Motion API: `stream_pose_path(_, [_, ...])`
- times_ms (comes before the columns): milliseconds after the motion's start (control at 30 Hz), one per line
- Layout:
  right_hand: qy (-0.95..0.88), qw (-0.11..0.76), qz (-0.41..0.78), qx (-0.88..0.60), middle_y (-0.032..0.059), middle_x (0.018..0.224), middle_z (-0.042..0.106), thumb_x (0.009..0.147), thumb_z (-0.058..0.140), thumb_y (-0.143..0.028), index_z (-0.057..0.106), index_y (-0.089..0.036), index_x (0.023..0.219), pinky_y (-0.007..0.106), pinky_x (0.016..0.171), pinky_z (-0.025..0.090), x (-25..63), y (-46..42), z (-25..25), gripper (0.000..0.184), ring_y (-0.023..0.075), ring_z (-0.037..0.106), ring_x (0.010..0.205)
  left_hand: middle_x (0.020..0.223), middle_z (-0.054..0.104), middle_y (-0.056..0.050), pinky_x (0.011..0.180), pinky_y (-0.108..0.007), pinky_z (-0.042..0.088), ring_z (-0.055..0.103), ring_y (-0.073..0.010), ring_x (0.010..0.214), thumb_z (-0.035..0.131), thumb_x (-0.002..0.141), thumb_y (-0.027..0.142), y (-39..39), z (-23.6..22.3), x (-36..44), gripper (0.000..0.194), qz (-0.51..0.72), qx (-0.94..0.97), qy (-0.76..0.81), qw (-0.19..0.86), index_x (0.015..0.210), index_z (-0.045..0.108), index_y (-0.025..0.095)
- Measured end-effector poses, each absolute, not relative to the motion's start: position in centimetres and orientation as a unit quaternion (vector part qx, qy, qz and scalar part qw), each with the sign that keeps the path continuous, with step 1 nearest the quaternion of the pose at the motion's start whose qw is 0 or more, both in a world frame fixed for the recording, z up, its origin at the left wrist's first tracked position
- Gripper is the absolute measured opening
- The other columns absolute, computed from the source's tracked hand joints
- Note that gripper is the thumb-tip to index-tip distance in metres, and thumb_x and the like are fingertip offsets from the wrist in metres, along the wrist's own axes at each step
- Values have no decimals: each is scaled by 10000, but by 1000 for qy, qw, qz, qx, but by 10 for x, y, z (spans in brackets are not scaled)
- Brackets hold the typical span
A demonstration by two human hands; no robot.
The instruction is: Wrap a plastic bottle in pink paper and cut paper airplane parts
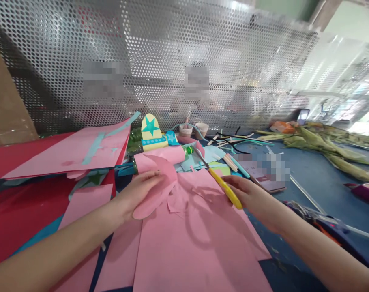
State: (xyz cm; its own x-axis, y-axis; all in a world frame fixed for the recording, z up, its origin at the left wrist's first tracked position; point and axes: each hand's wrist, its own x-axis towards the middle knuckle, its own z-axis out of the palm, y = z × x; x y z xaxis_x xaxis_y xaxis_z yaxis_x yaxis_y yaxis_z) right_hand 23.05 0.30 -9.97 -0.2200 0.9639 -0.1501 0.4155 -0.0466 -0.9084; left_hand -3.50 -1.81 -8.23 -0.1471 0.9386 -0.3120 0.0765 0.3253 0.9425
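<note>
In my left hand (144, 184) is a curved, cut piece of pink paper (155, 194), pinched near its left edge. My right hand (237, 188) is closed around a pair of scissors with yellow handles (225, 187); the blades point up and left, away from the paper piece. Below both hands lie large pink sheets (196, 243), with small pink scraps (176, 204) on top. Just behind the cut piece, a bottle wrapped in pink paper (160, 157) rests on its side, its green cap (189, 150) toward the right.
Pink and red sheets (71, 150) are stacked at left. A yellow paper shape with a blue star (150, 127) stands behind the bottle. Small cups (201, 129), sticks, a phone (263, 174), a glue gun (318, 227) and dry husks (318, 148) lie toward the right. A perforated metal panel (160, 61) rises behind.
</note>
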Motion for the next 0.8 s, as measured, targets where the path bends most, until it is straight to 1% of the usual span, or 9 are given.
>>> stream_pose_path(100, [-587,336,540,-502,1,730,525,791,556,-691,580,-188,885,269,585,418,218,-9,-93,512,130,474,619,773,683,-16,588,-270,441,653,-203,691,775,630,408,-18,-83,-37,330,431,422,622,500,825,625,189])
stream_pose_path(200, [-517,375,638,-430,-36,674,450,731,715,-645,555,-190,807,230,534,335,207,-20,-97,489,94,373,570,878,682,-30,656,-280,435,652,-214,788,777,638,373,-19,-85,-38,381,455,433,619,472,910,580,194])
stream_pose_path(267, [-470,381,699,-380,-57,660,408,716,771,-590,565,-194,851,211,505,297,202,-24,-106,466,76,329,539,883,674,-21,669,-283,419,640,-214,801,751,665,353,-19,-86,-38,370,464,437,618,460,938,547,208])
stream_pose_path(333, [-444,352,747,-348,-76,639,362,710,752,-627,564,-218,902,205,459,289,199,-24,-118,489,69,303,489,809,646,19,652,-273,399,620,-198,756,725,684,329,-19,-85,-38,316,465,442,611,463,900,518,228])
stream_pose_path(433, [-449,295,784,-310,-90,606,343,615,721,-755,539,-240,904,209,396,327,198,-21,-130,618,69,291,429,720,595,65,606,-249,373,578,-160,668,693,706,315,-20,-80,-39,261,451,454,576,509,816,467,242])
stream_pose_path(533, [-484,302,778,-263,-95,628,364,563,700,-818,522,-241,935,230,452,454,199,-27,-125,709,56,300,438,816,629,63,617,-250,407,598,-151,676,682,714,315,-21,-73,-41,262,445,442,560,541,897,504,261])
stream_pose_path(667, [-539,306,753,-222,-77,693,392,633,624,-842,488,-225,845,312,616,552,202,-42,-118,667,40,319,463,959,646,3,746,-298,474,651,-202,877,672,742,340,-19,-69,-43,344,454,460,585,490,1055,569,243])
stream_pose_path(733, [-557,287,744,-229,-53,721,423,680,580,-840,499,-218,842,328,660,549,203,-44,-124,647,57,393,488,1061,662,-38,853,-333,476,634,-235,1030,660,759,334,-17,-68,-45,379,460,492,572,468,1111,572,223])
stream_pose_path(800, [-557,236,755,-254,-41,682,450,734,542,-820,540,-213,902,312,638,528,202,-40,-133,630,89,462,512,1245,628,-74,957,-354,448,571,-251,1187,653,772,322,-15,-66,-47,394,471,534,543,445,1143,582,209])
